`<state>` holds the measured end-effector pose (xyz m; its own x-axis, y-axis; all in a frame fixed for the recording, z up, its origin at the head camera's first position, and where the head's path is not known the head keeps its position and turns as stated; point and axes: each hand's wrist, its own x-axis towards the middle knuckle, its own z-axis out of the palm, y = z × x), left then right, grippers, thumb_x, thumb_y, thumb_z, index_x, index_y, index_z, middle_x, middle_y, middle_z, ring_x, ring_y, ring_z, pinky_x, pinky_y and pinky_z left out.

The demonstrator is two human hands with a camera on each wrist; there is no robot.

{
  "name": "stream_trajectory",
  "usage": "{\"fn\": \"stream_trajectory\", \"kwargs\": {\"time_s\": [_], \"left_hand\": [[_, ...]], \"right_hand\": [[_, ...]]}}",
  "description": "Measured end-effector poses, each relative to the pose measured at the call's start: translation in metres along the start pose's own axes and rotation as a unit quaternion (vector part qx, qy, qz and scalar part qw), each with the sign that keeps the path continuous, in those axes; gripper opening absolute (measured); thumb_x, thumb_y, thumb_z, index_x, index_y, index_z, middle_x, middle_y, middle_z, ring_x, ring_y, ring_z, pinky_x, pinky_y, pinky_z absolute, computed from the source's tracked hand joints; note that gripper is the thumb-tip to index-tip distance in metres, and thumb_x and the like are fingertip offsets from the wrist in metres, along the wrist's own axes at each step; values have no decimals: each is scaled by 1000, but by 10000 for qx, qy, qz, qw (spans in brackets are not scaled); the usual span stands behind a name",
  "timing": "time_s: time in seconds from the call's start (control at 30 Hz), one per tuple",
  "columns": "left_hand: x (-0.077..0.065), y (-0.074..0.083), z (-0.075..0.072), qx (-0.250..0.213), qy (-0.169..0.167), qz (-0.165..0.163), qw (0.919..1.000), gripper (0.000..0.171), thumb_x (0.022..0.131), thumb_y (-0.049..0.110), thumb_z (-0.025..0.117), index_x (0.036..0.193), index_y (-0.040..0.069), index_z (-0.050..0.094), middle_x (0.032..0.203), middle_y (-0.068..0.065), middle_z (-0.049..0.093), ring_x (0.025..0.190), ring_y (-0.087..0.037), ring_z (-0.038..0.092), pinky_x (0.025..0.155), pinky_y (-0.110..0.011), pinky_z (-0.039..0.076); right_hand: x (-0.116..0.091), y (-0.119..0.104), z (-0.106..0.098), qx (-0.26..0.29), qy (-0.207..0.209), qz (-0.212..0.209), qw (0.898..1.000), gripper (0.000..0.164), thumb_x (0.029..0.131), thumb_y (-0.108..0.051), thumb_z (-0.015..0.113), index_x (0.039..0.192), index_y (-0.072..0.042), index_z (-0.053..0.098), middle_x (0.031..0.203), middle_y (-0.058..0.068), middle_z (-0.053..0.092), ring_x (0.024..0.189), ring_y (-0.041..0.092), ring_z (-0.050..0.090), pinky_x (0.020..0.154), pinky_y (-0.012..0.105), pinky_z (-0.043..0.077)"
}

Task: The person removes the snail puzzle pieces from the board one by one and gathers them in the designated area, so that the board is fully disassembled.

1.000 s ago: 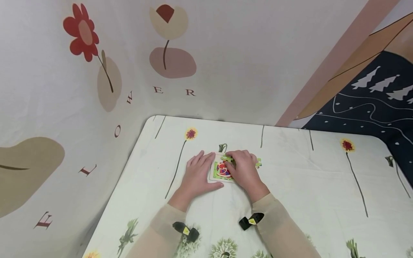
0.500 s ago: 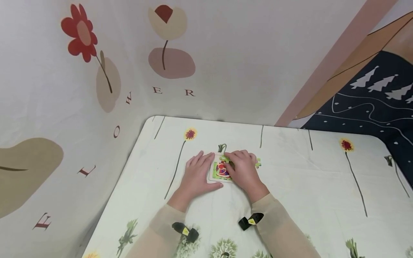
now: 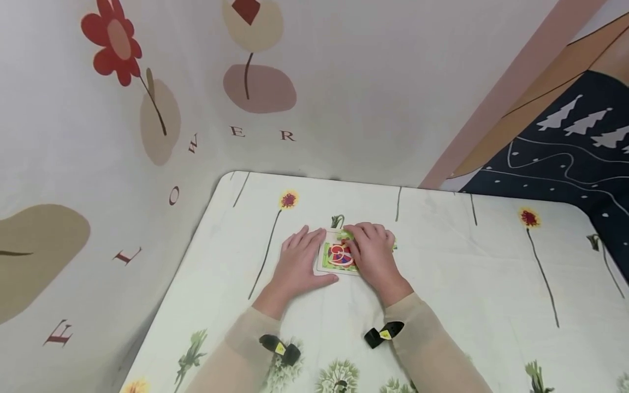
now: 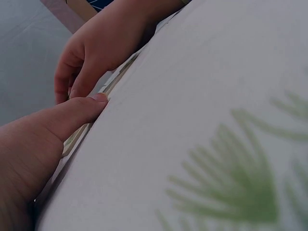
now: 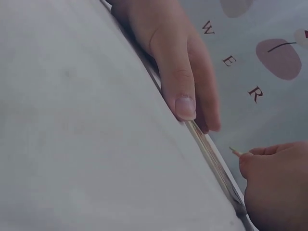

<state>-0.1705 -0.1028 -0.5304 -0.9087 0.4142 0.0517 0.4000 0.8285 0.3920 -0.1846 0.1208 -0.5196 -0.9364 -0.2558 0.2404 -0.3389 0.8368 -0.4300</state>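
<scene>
A small square jigsaw puzzle [image 3: 339,256] lies on the table in the head view, its red, purple and green picture inside a pale frame. My left hand [image 3: 297,263] rests along the frame's left side, fingers extended, the thumb by the near edge. Over the puzzle's right part, my right hand [image 3: 375,256] pinches a small green puzzle piece [image 5: 234,151] between thumb and fingers. In the right wrist view this piece is held above the board, apart from it. The right hand hides the board's right side.
A bit of green, likely another puzzle piece [image 3: 395,246], shows just right of the right hand. The white flowered tablecloth [image 3: 467,284] covers the table. A printed fabric wall [image 3: 344,109] stands behind the table and to the left.
My right hand has lifted the green puzzle piece a little, and more of the red picture shows. The left hand keeps its place on the frame. The head view has tilted slightly.
</scene>
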Motion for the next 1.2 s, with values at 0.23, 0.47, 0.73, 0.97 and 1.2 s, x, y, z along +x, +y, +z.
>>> {"fn": "stream_trajectory", "kwargs": {"time_s": [0.23, 0.47, 0.73, 0.97, 1.2], "left_hand": [[1, 2, -1, -28, 18, 11, 10000, 111, 83, 69, 80, 167, 11, 37, 170, -6, 39, 160, -37, 21, 125, -58, 20], [0, 1, 2, -45, 42, -13, 10000, 111, 83, 69, 81, 167, 11, 37, 170, -5, 38, 161, -36, 21, 126, -57, 19], [1, 1, 2, -19, 79, -26, 10000, 111, 82, 69, 82, 167, 12, 38, 170, -4, 39, 161, -35, 21, 125, -57, 20], [1, 0, 3, -51, 114, 10, 9999, 111, 82, 68, 82, 166, 11, 38, 170, -4, 39, 160, -35, 22, 125, -57, 20], [1, 0, 5, 17, 115, 3, 9999, 111, 82, 69, 82, 166, 12, 38, 170, -3, 39, 160, -35, 22, 125, -57, 20]], "right_hand": [[-6, 12, -8, 266, 277, 41, 9993, 35, 106, -22, 69, 141, -15, 68, 140, 10, 58, 133, 36, 43, 111, 63, 23], [-12, 21, -14, 283, 366, 132, 9988, 34, 107, -22, 67, 140, -14, 68, 142, 11, 57, 135, 37, 42, 111, 64, 22], [-25, 48, -28, 280, 563, 523, 9967, 33, 107, -22, 67, 139, -12, 68, 142, 13, 55, 134, 39, 40, 111, 65, 20], [-38, 78, -42, 292, 675, 725, 9946, 32, 107, -16, 65, 139, -8, 67, 140, 18, 53, 132, 45, 39, 110, 68, 19], [-50, 96, -54, 439, 578, 851, 9937, 33, 108, -14, 63, 140, -6, 65, 140, 21, 51, 134, 48, 35, 110, 70, 17]]}}
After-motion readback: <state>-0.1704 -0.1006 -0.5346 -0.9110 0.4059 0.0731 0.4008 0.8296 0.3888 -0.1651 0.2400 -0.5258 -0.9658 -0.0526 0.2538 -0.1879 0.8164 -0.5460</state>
